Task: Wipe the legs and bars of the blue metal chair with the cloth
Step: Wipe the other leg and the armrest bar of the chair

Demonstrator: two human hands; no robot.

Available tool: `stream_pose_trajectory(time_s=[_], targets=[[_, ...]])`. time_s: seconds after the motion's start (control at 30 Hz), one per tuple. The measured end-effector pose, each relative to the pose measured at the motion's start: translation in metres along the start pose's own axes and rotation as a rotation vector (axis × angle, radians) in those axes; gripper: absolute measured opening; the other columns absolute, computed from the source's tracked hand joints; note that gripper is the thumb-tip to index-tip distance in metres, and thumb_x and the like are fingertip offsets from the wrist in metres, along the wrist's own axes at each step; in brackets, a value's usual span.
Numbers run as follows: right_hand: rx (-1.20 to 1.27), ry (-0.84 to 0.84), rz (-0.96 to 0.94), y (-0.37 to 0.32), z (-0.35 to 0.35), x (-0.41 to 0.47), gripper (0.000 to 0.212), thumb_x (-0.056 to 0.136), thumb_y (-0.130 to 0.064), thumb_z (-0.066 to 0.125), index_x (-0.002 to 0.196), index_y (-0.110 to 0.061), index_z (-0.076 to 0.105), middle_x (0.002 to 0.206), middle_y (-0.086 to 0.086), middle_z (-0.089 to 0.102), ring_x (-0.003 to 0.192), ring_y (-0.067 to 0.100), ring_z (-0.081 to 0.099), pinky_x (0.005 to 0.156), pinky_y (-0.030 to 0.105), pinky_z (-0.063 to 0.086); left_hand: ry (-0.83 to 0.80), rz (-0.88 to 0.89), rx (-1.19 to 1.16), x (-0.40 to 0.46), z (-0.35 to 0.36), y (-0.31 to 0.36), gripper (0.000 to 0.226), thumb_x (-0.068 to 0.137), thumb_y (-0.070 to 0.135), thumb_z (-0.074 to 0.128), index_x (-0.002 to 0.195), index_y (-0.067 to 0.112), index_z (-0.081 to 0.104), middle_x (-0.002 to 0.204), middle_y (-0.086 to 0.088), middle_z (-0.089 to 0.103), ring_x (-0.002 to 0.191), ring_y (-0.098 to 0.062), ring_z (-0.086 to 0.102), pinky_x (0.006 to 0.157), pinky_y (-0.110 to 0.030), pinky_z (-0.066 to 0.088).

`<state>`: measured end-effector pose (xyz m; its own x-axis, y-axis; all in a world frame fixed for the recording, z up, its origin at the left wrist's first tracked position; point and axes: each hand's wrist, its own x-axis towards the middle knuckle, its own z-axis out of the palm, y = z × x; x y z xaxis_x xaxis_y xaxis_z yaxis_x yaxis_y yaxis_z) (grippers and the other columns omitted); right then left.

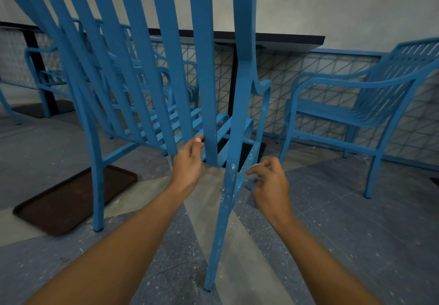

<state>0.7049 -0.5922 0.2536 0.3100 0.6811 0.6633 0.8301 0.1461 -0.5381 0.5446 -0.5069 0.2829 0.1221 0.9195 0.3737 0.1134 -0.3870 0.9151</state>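
Brown tray (71, 200) seen lower left on floor. Blue chair (152, 72) fills centre. Slat (210, 114) gripped by left hand (188, 162), likely for steadying. Cloth (255, 173) bunched in clenched right hand (270, 186), pressed beside speckled leg (228, 200), centre-right.

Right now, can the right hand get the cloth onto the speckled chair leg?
Probably yes: the right hand, bunching the cloth, sits just beside the chair leg with nothing between them.

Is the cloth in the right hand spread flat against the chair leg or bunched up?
Bunched up: the small grey cloth shows only as a wad inside the curled right hand, beside the white-flecked blue metal chair leg.
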Motion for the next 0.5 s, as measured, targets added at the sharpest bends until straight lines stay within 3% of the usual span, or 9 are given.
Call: stream_pose_trajectory(time_s=[0.07, 0.2, 0.43, 0.5], targets=[[0.158, 0.076, 0.148, 0.001, 0.002, 0.000, 0.026, 0.082, 0.012, 0.054, 0.087, -0.006, 0.071, 0.094, -0.001, 0.052, 0.086, 0.010, 0.055, 0.077, 0.011, 0.046, -0.002, 0.005, 0.009, 0.000, 0.001, -0.002, 0.042, 0.100, 0.038, 0.028, 0.132, 0.022, 0.050, 0.126, -0.003, 0.059, 0.118, -0.017, 0.054, 0.104, -0.038, 0.040], [0.444, 0.159, 0.506, -0.003, 0.009, 0.007, 0.028, 0.089, 0.003, 0.053, 0.106, -0.013, 0.068, 0.100, 0.001, 0.064, 0.092, 0.013, 0.061, 0.085, 0.022, 0.050, -0.002, 0.000, 0.024, -0.001, 0.002, -0.006, 0.042, 0.100, 0.038, 0.028, 0.131, 0.021, 0.051, 0.124, -0.002, 0.060, 0.116, -0.017, 0.055, 0.102, -0.037, 0.041], [0.559, 0.042, 0.559, -0.020, 0.027, 0.012, 0.032, 0.094, -0.008, 0.047, 0.119, -0.019, 0.063, 0.102, -0.004, 0.065, 0.091, 0.008, 0.060, 0.080, 0.019, 0.049, 0.009, -0.058, -0.020, -0.005, 0.005, -0.012, 0.042, 0.100, 0.035, 0.031, 0.129, 0.013, 0.051, 0.121, -0.001, 0.059, 0.114, -0.018, 0.056, 0.101, -0.036, 0.041], [0.554, 0.000, 0.542, -0.023, 0.033, 0.007, 0.036, 0.094, -0.007, 0.045, 0.124, -0.020, 0.059, 0.105, -0.003, 0.065, 0.095, 0.011, 0.062, 0.083, 0.024, 0.052, 0.014, -0.060, -0.007, -0.006, 0.003, -0.014, 0.042, 0.100, 0.036, 0.031, 0.129, 0.012, 0.051, 0.116, 0.001, 0.058, 0.113, -0.019, 0.056, 0.099, -0.035, 0.041]])
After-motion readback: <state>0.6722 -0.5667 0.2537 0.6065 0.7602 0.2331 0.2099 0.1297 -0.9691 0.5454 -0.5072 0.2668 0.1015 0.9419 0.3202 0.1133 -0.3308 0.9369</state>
